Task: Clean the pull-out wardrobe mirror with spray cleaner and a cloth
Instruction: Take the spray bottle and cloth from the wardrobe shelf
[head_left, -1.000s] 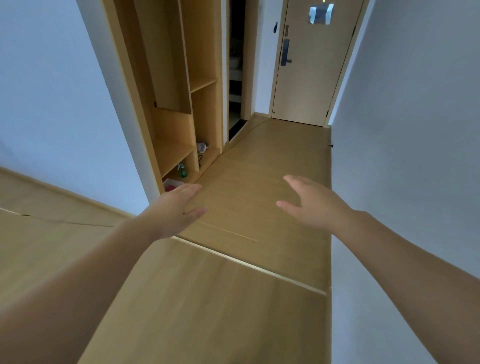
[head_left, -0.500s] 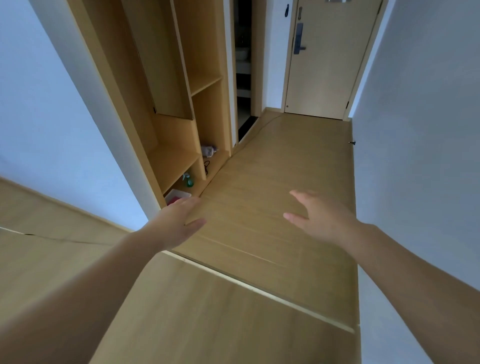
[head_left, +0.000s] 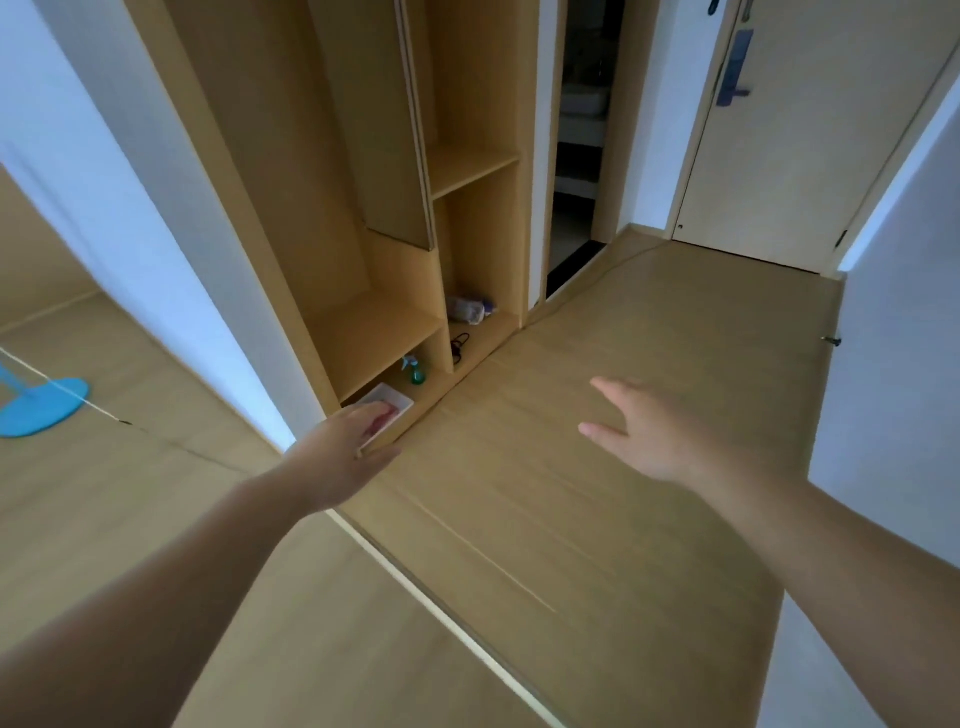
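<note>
An open wooden wardrobe (head_left: 363, 218) stands at the left of a hallway. A tall thin panel (head_left: 387, 156) stands edge-on inside it; I cannot tell whether it is the mirror. On the wardrobe's bottom shelf stands a small green spray bottle (head_left: 417, 370). Beside it lies a white tray (head_left: 397, 400) holding a pinkish cloth (head_left: 383, 419), partly hidden by my left hand. My left hand (head_left: 340, 457) is stretched out in front of the tray, fingers apart, holding nothing. My right hand (head_left: 649, 436) hovers over the floor to the right, open and empty.
A wrapped bundle (head_left: 470, 307) and a dark cable (head_left: 459, 345) lie in the right lower compartment. A blue flat object (head_left: 41, 408) lies on the floor at far left. A dark doorway (head_left: 576, 156) and a closed door (head_left: 810, 130) stand ahead; a white wall (head_left: 893, 415) runs along the right.
The view has moved closer to the wardrobe and turned left, bringing the blue object into sight. My left hand now overlaps the white tray. Both hands stay open.
</note>
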